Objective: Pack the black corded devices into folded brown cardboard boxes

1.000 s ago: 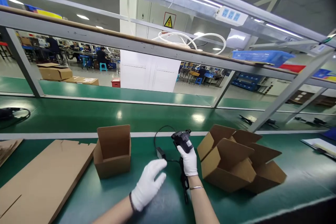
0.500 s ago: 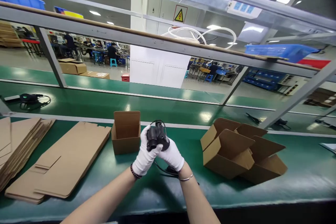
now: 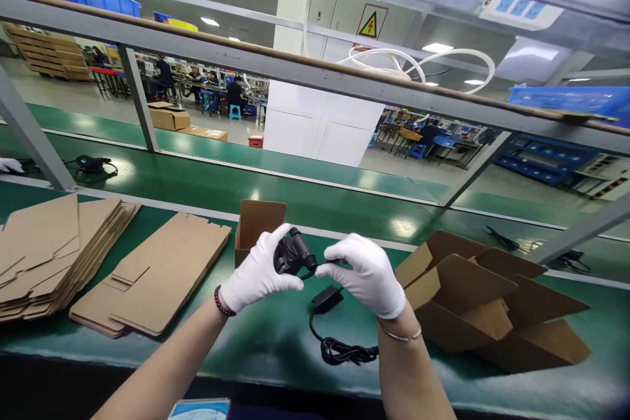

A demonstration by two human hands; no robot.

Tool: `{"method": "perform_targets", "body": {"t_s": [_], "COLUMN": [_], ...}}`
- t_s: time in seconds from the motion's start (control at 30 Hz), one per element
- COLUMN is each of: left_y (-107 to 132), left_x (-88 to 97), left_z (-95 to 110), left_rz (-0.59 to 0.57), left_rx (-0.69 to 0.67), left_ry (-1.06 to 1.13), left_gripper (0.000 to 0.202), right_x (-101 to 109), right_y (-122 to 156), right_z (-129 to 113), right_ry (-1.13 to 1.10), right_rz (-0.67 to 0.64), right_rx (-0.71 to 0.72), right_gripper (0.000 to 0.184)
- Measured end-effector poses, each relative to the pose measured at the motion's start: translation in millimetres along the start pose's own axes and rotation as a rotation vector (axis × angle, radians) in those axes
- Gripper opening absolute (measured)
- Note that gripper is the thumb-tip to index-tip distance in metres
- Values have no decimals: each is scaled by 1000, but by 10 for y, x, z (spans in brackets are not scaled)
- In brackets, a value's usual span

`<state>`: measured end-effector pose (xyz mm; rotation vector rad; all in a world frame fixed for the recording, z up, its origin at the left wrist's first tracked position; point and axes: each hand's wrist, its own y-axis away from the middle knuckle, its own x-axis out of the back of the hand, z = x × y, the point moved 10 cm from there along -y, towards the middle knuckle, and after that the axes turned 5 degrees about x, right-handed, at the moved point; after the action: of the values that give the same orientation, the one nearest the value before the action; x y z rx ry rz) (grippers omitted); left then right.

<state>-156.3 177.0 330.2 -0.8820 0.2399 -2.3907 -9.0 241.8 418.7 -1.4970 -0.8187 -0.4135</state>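
Both my hands wear white gloves. My left hand (image 3: pixel 260 270) is closed round a black device (image 3: pixel 294 252) with short, stubby cylinders, whose exact kind I cannot make out. Just to the right, my right hand (image 3: pixel 367 272) pinches the black cable (image 3: pixel 311 273) close to where it meets the device. A small black box (image 3: pixel 327 300) on the cord hangs or lies below my hands; I cannot tell which. The coiled part of the cord (image 3: pixel 347 351) lies on the green bench. Behind my left hand stands an open cardboard box (image 3: pixel 262 218), partly hidden by the glove.
Flat cardboard blanks (image 3: pixel 172 269) and a thicker stack (image 3: pixel 63 256) lie on the left. Several open folded boxes (image 3: pixel 472 295) stand at the right, close to my right forearm. A metal shelf rail (image 3: pixel 295 65) crosses ahead. Another gloved hand (image 3: pixel 10 165) shows at the far left.
My right hand has left the device body and moved right to the cable. The device has turned in my left hand. The view has swung left, and the coiled cord is now uncovered.
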Motion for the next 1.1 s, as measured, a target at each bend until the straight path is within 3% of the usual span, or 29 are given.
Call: {"method": "perform_targets", "body": {"t_s": [0.17, 0.27, 0.33, 0.4, 0.53, 0.63, 0.7, 0.77, 0.83, 0.97, 1.1], "left_y": [-29, 24, 63, 77, 73, 166, 290, 388, 416, 406, 426], "left_x": [-125, -174, -163, -126, -11, 141, 208, 232, 240, 284, 473], "left_z": [1, 37, 52, 2, -182, -162, -64, -1, -17, -152, -314], "left_rz": [-187, -271, -263, -189, 98, 429, 642, 769, 794, 771, 843], "left_rx": [8, -49, -95, -104, -102, -174, -222, -232, -197, -86, 42], "left_ry": [-70, 60, 197, 321, 392, 91, -153, -283, -314, -336, -324], "left_gripper": [123, 121, 119, 117, 112, 110, 104, 99, 98, 102, 105], "right_x": [-165, -477, -690, -760, -656, -692, -755, -822, -899, -1094, -1237], "right_y": [-113, -22, 53, 92, 95, 46, 11, -32, -109, -283, -402], "right_z": [306, 653, 785, 810, 629, 397, 322, 317, 318, 289, 239], "right_ry": [-134, -351, -476, -482, -342, -316, -201, -50, 19, -48, -162], "right_rz": [105, 107, 82, 103, 169, 81, -16, -120, -214, -355, -334], "right_rx": [-160, -411, -544, -584, -477, -389, -433, -523, -574, -573, -547], "right_gripper": [20, 28, 30, 27, 30, 42, 45, 43, 38, 44, 48]}}
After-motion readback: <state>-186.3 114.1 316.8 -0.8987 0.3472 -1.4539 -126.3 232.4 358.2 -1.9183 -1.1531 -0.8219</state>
